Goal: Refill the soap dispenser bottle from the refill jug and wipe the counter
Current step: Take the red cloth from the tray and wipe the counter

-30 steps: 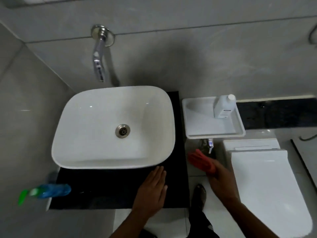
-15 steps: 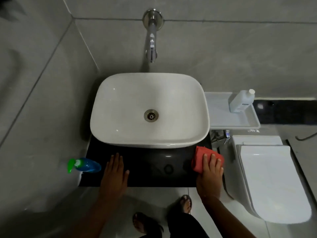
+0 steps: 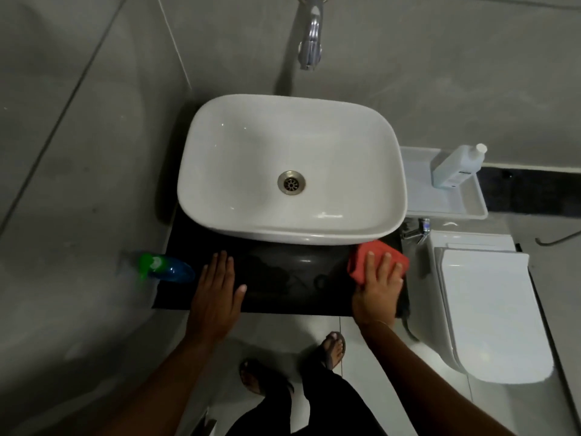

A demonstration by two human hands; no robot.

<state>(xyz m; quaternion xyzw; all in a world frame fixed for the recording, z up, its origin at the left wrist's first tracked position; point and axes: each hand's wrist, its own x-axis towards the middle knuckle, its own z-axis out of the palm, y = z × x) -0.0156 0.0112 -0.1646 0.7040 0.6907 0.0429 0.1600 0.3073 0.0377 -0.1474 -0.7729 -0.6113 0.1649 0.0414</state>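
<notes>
A black counter (image 3: pixel 283 287) carries a white basin (image 3: pixel 251 158). My right hand (image 3: pixel 377 284) presses a red cloth (image 3: pixel 360 259) flat on the counter's right front corner. My left hand (image 3: pixel 218 287) lies flat on the counter to the left, fingers together, holding nothing. A blue soap dispenser bottle with a green pump (image 3: pixel 166 269) stands at the counter's left end, just left of my left hand. The white refill jug (image 3: pixel 456 166) stands in a white tray (image 3: pixel 446 212) to the right of the basin.
A chrome wall tap (image 3: pixel 309 42) hangs over the basin. A white toilet with its lid down (image 3: pixel 490 309) sits right of the counter, with a small chrome valve (image 3: pixel 421 229) behind it. Grey tiled walls close in left and back. My sandalled feet (image 3: pixel 333 344) stand on the floor tiles.
My right hand brought the red cloth from beside the toilet onto the counter's right corner. My left hand shifted left along the counter. The view swung left and leaned closer.
</notes>
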